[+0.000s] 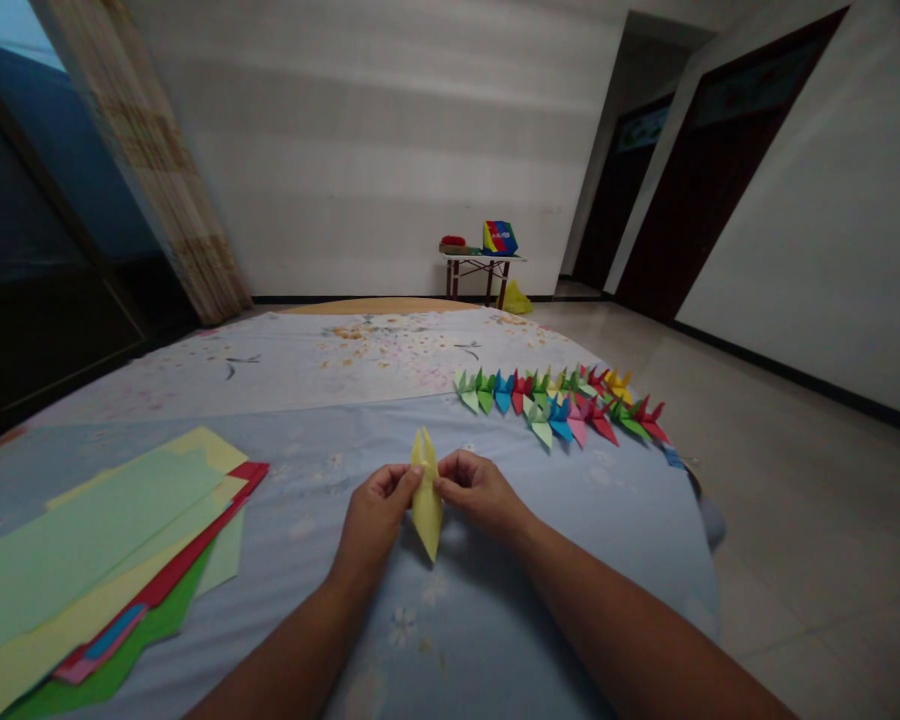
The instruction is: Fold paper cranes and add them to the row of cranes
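Observation:
A yellow folded paper piece (427, 510), long and pointed at its lower end with two narrow tips on top, is held upright just above the table in front of me. My left hand (379, 508) pinches its left edge between thumb and fingers. From the other side, my right hand (484, 492) pinches the right edge at about the same height. The fingertips partly cover the paper's middle. Beyond my right hand stand rows of folded paper cranes (559, 425) in green, blue, red, pink and yellow.
A loose stack of coloured paper sheets (105, 535) lies on the left of the cloth-covered table (307, 600). The table's rounded edge runs along the right. Near the far wall, a small table (487, 260) bears a colourful box (500, 238), with a yellow bag (516, 298) on the floor.

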Motion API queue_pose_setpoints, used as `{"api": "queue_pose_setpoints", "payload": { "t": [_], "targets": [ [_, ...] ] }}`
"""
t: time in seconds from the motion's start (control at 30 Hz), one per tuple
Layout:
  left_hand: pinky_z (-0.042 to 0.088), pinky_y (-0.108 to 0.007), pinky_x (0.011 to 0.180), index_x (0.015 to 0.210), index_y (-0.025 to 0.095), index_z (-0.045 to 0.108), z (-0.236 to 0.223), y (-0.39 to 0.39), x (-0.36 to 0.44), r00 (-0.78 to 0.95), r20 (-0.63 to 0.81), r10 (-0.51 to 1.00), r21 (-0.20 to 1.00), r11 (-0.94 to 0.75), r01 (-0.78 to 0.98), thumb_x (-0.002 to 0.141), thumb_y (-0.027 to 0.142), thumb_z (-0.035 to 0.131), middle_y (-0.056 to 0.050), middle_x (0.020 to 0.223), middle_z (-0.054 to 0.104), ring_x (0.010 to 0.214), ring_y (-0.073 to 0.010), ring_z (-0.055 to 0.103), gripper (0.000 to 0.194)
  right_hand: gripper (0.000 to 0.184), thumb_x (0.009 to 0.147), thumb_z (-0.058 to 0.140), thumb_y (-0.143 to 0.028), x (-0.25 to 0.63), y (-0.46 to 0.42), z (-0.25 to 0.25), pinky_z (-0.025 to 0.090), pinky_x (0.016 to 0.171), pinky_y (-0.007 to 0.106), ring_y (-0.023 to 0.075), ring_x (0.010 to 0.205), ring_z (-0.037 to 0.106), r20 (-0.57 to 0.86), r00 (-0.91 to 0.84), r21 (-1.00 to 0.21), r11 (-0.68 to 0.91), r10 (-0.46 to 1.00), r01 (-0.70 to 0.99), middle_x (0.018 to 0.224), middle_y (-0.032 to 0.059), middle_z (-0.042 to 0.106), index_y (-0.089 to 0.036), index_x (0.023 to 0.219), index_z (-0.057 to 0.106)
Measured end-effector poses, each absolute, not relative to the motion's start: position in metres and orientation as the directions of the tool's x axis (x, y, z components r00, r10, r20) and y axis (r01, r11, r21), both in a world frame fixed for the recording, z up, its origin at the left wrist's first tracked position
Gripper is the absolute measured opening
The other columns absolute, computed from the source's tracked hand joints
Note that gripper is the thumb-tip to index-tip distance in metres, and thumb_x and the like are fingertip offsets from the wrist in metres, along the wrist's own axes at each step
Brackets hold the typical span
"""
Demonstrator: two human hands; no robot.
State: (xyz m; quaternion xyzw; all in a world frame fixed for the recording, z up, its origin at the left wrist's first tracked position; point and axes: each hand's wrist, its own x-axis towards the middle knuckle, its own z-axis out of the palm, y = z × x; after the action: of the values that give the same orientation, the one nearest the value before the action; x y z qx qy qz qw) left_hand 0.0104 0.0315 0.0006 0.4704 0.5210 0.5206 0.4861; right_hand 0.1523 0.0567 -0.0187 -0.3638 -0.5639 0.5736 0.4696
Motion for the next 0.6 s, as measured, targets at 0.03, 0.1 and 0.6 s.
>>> {"api": "queue_pose_setpoints", "payload": {
  "t": [0.03,0.1,0.6],
  "targets": [
    [0.044,-0.022,0.057,0.074,0.014,0.064,0.0002,0.0316,0.0104,-0.089,-0.02,0.996,1.0,0.019,-0.018,0.066,0.046,0.065,-0.001,0.065,0.064,0.058,-0.0137,0.056,0.034,0.032,0.065,0.068,-0.043,0.1523,0.0562,-0.018,0.037,0.055,0.021,0.0073,0.055,0.047,0.112,-0.293,-0.989,0.077,0.949,-0.126,0.064,-0.0035,0.054,-0.016,0.073,0.054],
    [0.043,-0.022,0.055,0.072,0.014,0.064,-0.0009,0.0319,0.0104,-0.088,-0.029,0.996,0.999,0.026,-0.031,0.065,0.047,0.064,-0.001,0.063,0.063,0.057,-0.0136,0.055,0.034,0.033,0.064,0.069,-0.044,0.1525,0.0554,-0.0165,0.036,0.054,0.021,0.0073,0.054,0.046,0.107,-0.295,-0.99,0.076,0.95,-0.115,0.063,-0.0039,0.054,-0.016,0.073,0.054],
    [0.047,-0.027,0.065,0.068,0.015,0.064,0.0054,0.0316,0.0103,-0.026,-0.065,0.998,0.985,0.06,-0.163,0.063,0.044,0.063,-0.003,0.065,0.067,0.063,-0.0172,0.062,0.03,0.024,0.063,0.069,-0.034,0.1533,0.0569,-0.0135,0.036,0.056,0.022,0.0078,0.054,0.048,0.069,-0.294,-0.994,0.04,0.953,-0.104,0.063,-0.0034,0.057,-0.016,0.073,0.058]
  ]
}}
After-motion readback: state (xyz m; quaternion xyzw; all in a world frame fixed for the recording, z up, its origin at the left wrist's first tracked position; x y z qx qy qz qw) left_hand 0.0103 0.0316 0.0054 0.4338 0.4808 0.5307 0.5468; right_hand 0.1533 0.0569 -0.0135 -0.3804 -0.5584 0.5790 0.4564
